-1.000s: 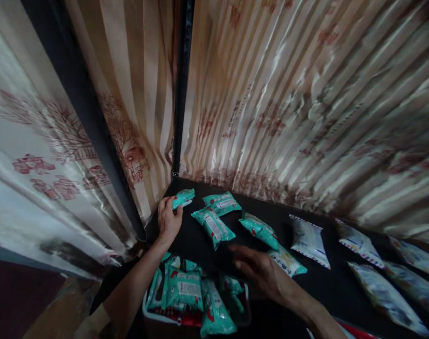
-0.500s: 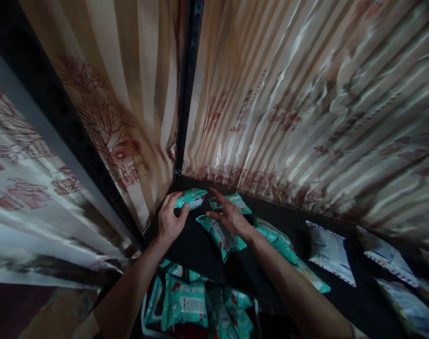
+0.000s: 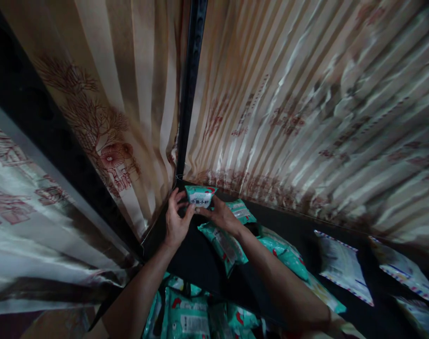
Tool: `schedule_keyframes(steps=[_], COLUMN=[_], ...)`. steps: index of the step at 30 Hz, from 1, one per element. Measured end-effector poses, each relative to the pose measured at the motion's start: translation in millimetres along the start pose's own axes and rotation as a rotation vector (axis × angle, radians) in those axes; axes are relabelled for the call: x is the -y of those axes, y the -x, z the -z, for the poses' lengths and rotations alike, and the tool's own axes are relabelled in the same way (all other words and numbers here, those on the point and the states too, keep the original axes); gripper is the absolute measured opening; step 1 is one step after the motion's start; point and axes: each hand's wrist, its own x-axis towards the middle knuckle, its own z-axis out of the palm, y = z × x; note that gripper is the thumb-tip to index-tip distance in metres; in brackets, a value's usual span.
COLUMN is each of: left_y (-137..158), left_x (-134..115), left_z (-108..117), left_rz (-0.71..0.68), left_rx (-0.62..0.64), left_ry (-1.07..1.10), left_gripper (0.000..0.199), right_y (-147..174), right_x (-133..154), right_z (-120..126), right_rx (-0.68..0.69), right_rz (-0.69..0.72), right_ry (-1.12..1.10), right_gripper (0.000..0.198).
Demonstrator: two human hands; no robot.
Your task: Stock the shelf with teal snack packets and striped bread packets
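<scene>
A teal snack bag (image 3: 200, 195) with a white printed panel is propped up at the back corner of the black shelf. My left hand (image 3: 178, 221) is at its left side, thumb on the lower front edge and fingers curled by the side. From the right, my right hand (image 3: 222, 215) grips the same bag, thumb in front and fingers partly hidden behind it. Close to my right wrist lie another teal bag (image 3: 241, 211) behind and a teal bag (image 3: 225, 245) in front.
Below the shelf edge, several teal bags (image 3: 189, 315) fill a container. Further right on the black shelf (image 3: 193, 259) lie more teal bags (image 3: 285, 252) and white bags with striped edges (image 3: 343, 266). Dark metal posts (image 3: 189, 94) and wrinkled printed sheeting (image 3: 271, 117) enclose the corner.
My right hand has moved left from above the other bags onto the corner bag. That bag has tipped up, its printed front now facing me. The view has shifted slightly.
</scene>
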Motion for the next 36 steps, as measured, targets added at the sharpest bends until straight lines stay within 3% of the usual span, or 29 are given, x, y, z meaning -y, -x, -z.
schedule_keyframes(steps=[4,9,15,19,22,24,27,30,34,36], left_y=[-2.0,0.3,4.4,15.4,25.8,29.8,29.1,23.8,20.3,21.5], left_x=[2.6,-1.9,-5.5,-11.9,-19.1,-22.9,-27.0,-30.0,-29.1,-26.3], left_z=[-3.6,0.9,8.8,20.0,33.4,42.1,52.2,58.9,63.7,64.0], left_rz=[-0.017,-0.094,-0.098,-0.239,-0.334,-0.342,-0.291,-0.267,-0.248,-0.224], left_rx=[0.075,0.04,0.006,0.035,0.154,0.246,0.384,0.627,0.832,0.898], left_ry=[-0.115,-0.348,-0.371,-0.299,-0.296,-0.329,-0.362,-0.319,-0.345,-0.362], left_gripper=[0.044,0.049,0.066,0.057,0.04,0.037,0.037,0.034,0.034,0.032], right_y=[-6.9,-4.5,12.2,27.2,36.6,41.5,46.8,51.6,55.6,54.2], right_x=[-1.9,9.3,16.7,12.7,7.7,2.9,-10.6,-32.4,-58.4,-63.1], right_z=[-4.3,-18.1,-20.1,-15.7,-12.2,-6.1,13.2,39.6,62.5,64.9], right_rx=[-0.045,0.022,0.108,0.048,0.119,0.212,0.152,0.042,0.108,0.17], right_rz=[-0.106,-0.147,0.033,0.116,0.3,0.342,0.267,0.164,-0.098,-0.142], right_ry=[-0.081,-0.19,0.066,0.16,0.241,0.321,0.452,0.667,0.919,0.962], right_gripper=[0.048,0.049,0.046,0.033,0.04,0.044,0.044,0.043,0.062,0.069])
